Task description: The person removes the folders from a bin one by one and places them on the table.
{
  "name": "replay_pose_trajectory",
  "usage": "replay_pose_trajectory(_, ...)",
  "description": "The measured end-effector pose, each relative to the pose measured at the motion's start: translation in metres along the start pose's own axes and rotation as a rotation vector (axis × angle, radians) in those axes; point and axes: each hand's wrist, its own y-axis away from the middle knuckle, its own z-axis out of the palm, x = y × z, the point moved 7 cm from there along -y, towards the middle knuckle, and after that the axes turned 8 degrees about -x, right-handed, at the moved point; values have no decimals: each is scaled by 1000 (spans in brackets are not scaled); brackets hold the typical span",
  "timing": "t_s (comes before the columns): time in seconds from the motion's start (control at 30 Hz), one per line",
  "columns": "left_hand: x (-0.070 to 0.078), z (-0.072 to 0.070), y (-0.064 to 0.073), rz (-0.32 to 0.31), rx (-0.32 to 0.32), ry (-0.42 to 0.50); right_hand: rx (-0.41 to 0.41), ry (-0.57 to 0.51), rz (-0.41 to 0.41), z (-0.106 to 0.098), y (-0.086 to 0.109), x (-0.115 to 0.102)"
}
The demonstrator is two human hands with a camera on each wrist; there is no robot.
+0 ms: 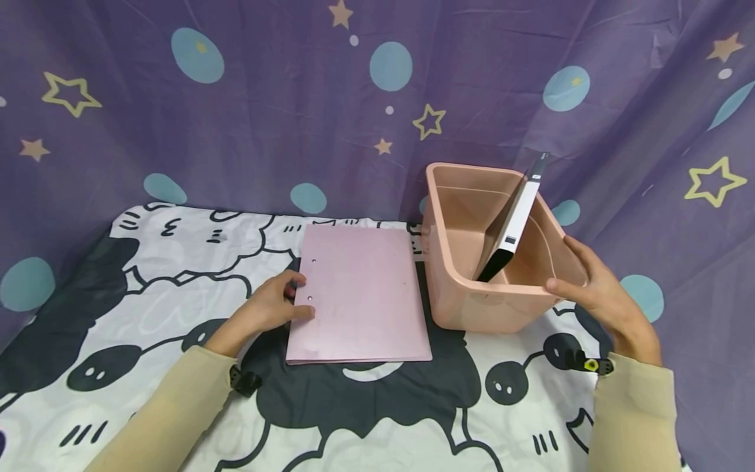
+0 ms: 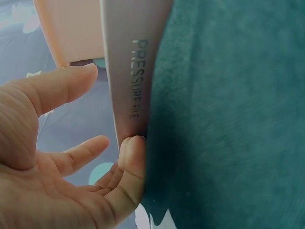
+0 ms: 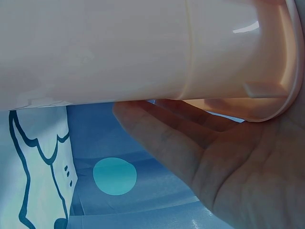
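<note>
A pink file folder (image 1: 362, 295), with two small rivets near its left side, lies flat on the patterned cloth. Its spine, printed "PRESSURE FILE" (image 2: 138, 78), faces my left hand (image 1: 274, 305). In the left wrist view the lower fingers touch that spine low down, while thumb and forefinger stand apart from it; from above, the thumb overlaps the cover. My right hand (image 1: 604, 295) holds the right rim of a peach plastic bin (image 1: 472, 307), its thumb at the near right corner. In the right wrist view its fingers (image 3: 162, 138) lie along the outer wall.
A black-and-white file (image 1: 522, 213) leans in the bin, its top sticking out above the rim. Behind everything hangs a purple curtain (image 1: 259, 118) with stars and dots. The cloth (image 1: 194, 259) has a black-and-white cartoon print.
</note>
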Motion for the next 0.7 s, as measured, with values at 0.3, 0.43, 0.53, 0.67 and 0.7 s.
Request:
replay_pose_trajectory(0.3, 7, -6, 2, 39, 27, -9, 3, 10, 6, -2, 0, 2)
replay_pose_trajectory(0.43, 13, -6, 4, 48, 33, -7, 7, 4, -2, -2, 1, 1)
replay_pose_trajectory(0.53, 18, -6, 7, 66, 39, -9, 10, -3, -12, -1, 0, 0)
replay_pose_trajectory(0.67, 23, -4, 10, 97, 41, -2, 8, -2, -9, -1, 0, 1)
replay_pose_trajectory(0.7, 23, -4, 10, 99, 41, -1, 6, -2, -8, -1, 0, 1)
